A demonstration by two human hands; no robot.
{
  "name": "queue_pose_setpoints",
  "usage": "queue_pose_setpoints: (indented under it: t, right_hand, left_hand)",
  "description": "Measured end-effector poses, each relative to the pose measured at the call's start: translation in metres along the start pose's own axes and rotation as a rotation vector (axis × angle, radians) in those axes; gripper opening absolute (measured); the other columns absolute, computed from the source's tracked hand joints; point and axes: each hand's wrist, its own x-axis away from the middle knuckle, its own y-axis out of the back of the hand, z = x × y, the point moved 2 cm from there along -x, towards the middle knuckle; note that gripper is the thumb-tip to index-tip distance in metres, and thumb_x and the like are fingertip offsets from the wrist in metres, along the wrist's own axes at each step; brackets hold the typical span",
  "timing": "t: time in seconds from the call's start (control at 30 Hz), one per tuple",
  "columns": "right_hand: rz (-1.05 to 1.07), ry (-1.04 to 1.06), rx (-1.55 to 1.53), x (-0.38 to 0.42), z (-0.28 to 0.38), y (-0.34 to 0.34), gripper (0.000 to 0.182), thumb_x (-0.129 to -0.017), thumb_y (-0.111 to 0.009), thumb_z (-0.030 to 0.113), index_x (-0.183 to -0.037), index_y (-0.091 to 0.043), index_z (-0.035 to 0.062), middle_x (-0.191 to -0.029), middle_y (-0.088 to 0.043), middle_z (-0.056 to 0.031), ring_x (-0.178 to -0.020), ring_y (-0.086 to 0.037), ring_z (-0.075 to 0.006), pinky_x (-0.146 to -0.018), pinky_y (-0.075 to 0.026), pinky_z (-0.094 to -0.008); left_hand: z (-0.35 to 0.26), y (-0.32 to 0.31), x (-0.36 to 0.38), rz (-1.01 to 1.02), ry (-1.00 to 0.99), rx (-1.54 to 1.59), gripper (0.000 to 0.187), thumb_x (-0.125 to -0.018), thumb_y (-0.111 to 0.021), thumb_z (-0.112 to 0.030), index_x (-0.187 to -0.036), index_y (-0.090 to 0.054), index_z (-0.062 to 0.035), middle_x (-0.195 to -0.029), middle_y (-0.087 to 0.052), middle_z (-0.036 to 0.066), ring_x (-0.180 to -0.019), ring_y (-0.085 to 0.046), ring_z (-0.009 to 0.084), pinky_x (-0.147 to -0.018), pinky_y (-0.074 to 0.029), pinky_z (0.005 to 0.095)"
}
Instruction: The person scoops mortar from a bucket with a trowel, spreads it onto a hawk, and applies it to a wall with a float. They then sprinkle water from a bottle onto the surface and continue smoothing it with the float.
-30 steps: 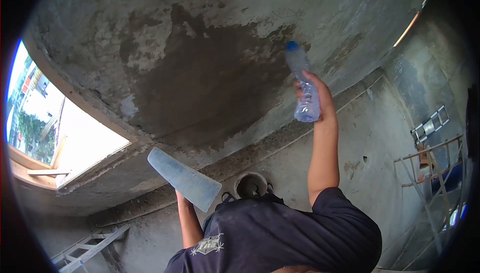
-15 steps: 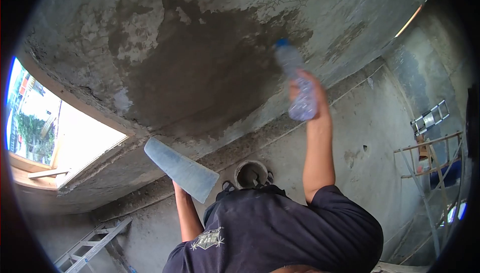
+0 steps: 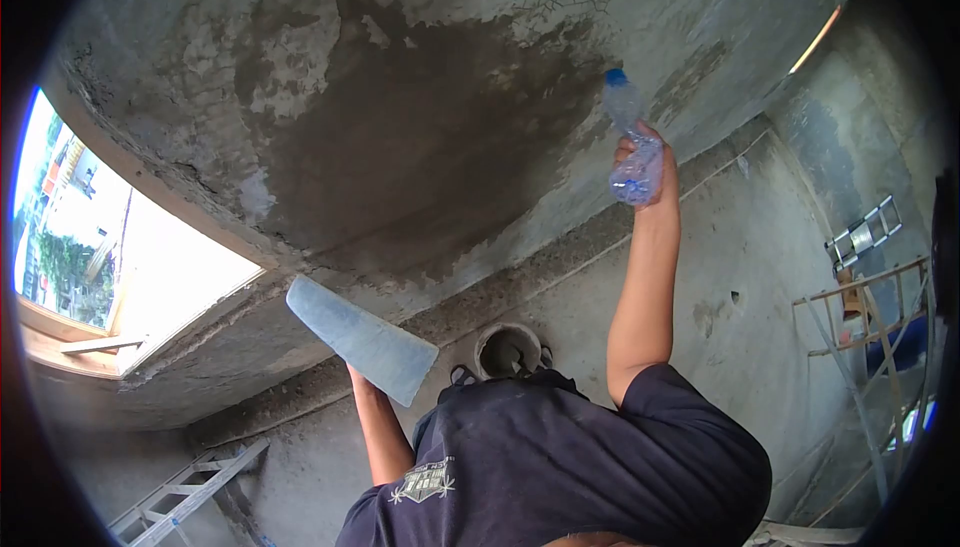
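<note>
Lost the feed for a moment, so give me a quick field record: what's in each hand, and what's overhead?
right hand: raised, grip shut on plastic bottle, blue cap towards ceiling
left hand: mostly hidden behind the trowel it holds up
overhead: rough plaster with dark wet patch
surroundings: window at left, ladder below it

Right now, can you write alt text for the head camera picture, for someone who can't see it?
A person's right hand holds a plastic bottle up at a damp cement ceiling, while the left hand, hidden behind it, holds a plastering trowel.
</note>
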Motion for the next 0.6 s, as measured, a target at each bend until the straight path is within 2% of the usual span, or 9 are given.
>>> queue_pose_setpoints:
  t: [0.07, 0.13, 0.17, 0.23, 0.27, 0.33, 0.37, 0.47, 0.6]
  right_hand:
    - [-0.025, 0.038, -0.111, 0.012, 0.005, 0.027, 0.035, -0.091, -0.050, 0.032, -0.068, -0.042, 0.0072, -0.051, -0.036, -0.0006, -0.043, -0.036, -0.0117, -0.039, -0.028, -0.0246]
    - [0.395, -0.077, -0.249, 0.023, 0.009, 0.040, 0.035, -0.092, -0.047, 0.035, -0.075, -0.043, 0.0052, -0.059, -0.041, -0.0022, -0.047, -0.037, -0.0118, -0.044, -0.032, -0.0241]
    - [0.392, -0.073, -0.250, 0.036, 0.008, 0.036, 0.035, -0.092, -0.047, 0.035, -0.075, -0.043, 0.0052, -0.059, -0.041, -0.0022, -0.047, -0.037, -0.0118, -0.044, -0.032, -0.0241]
    - [0.259, 0.319, -0.211, 0.072, 0.014, 0.014, 0.035, -0.093, -0.045, 0.038, -0.090, -0.049, 0.0033, -0.065, -0.043, -0.0013, -0.053, -0.037, -0.0113, -0.047, -0.032, -0.0245]
    - [0.254, 0.323, -0.216, 0.087, 0.013, 0.002, 0.035, -0.093, -0.045, 0.038, -0.090, -0.049, 0.0033, -0.065, -0.043, -0.0013, -0.053, -0.037, -0.0113, -0.047, -0.032, -0.0245]
    - [0.019, 0.533, -0.103, 0.110, 0.013, -0.010, 0.038, -0.089, -0.054, 0.039, -0.100, -0.049, 0.0029, -0.076, -0.047, -0.0011, -0.059, -0.043, -0.0106, -0.054, -0.037, -0.0245]
    - [0.014, 0.532, -0.102, 0.114, 0.008, 0.004, 0.038, -0.089, -0.054, 0.039, -0.100, -0.049, 0.0029, -0.076, -0.047, -0.0011, -0.059, -0.043, -0.0106, -0.054, -0.037, -0.0245]
    - [-0.250, 0.449, 0.483, 0.120, -0.016, 0.043, 0.041, -0.077, -0.072, 0.032, -0.107, -0.053, 0.0103, -0.082, -0.054, -0.0005, -0.067, -0.051, -0.0101, -0.053, -0.041, -0.0258]
    - [-0.370, 0.213, 0.370, 0.127, -0.044, 0.020, 0.036, -0.078, -0.071, 0.033, -0.101, -0.056, 0.0107, -0.080, -0.055, -0.0005, -0.062, -0.051, -0.0102, -0.051, -0.041, -0.0245]
  left_hand:
    - [-0.003, -0.011, -0.015, 0.011, 0.005, -0.001, 0.026, -0.089, -0.053, -0.023, -0.105, -0.056, -0.0033, -0.090, -0.062, 0.008, -0.078, -0.062, 0.0213, -0.066, -0.054, 0.0360]
    - [-0.003, -0.003, -0.006, 0.033, -0.004, 0.002, 0.026, -0.089, -0.053, -0.023, -0.105, -0.056, -0.0033, -0.091, -0.062, 0.008, -0.078, -0.062, 0.0214, -0.066, -0.054, 0.0361]
    - [-0.003, 0.011, 0.008, 0.041, -0.004, 0.003, 0.026, -0.089, -0.053, -0.023, -0.105, -0.056, -0.0034, -0.091, -0.062, 0.008, -0.078, -0.062, 0.0214, -0.066, -0.054, 0.0362]
    - [-0.007, 0.008, 0.003, 0.056, -0.004, -0.002, 0.026, -0.089, -0.053, -0.024, -0.105, -0.056, -0.0034, -0.091, -0.062, 0.008, -0.078, -0.062, 0.0215, -0.066, -0.054, 0.0363]
    - [-0.010, 0.008, 0.004, 0.064, -0.004, -0.006, 0.026, -0.089, -0.053, -0.024, -0.105, -0.056, -0.0034, -0.091, -0.062, 0.008, -0.078, -0.062, 0.0215, -0.066, -0.054, 0.0363]
    - [-0.012, 0.003, -0.001, 0.078, -0.004, -0.008, 0.026, -0.089, -0.053, -0.024, -0.105, -0.056, -0.0035, -0.091, -0.062, 0.008, -0.078, -0.062, 0.0216, -0.066, -0.054, 0.0364]
    - [-0.011, 0.004, 0.003, 0.082, -0.003, -0.007, 0.026, -0.089, -0.053, -0.024, -0.105, -0.056, -0.0035, -0.091, -0.062, 0.008, -0.078, -0.062, 0.0216, -0.066, -0.054, 0.0365]
    - [-0.008, -0.002, 0.002, 0.086, -0.008, 0.002, 0.026, -0.089, -0.053, -0.024, -0.105, -0.056, -0.0036, -0.091, -0.062, 0.008, -0.078, -0.062, 0.0217, -0.066, -0.054, 0.0366]
    - [-0.002, -0.011, 0.012, 0.081, -0.022, 0.009, 0.027, -0.089, -0.053, -0.024, -0.106, -0.056, -0.0036, -0.091, -0.062, 0.008, -0.078, -0.062, 0.0218, -0.066, -0.054, 0.0368]
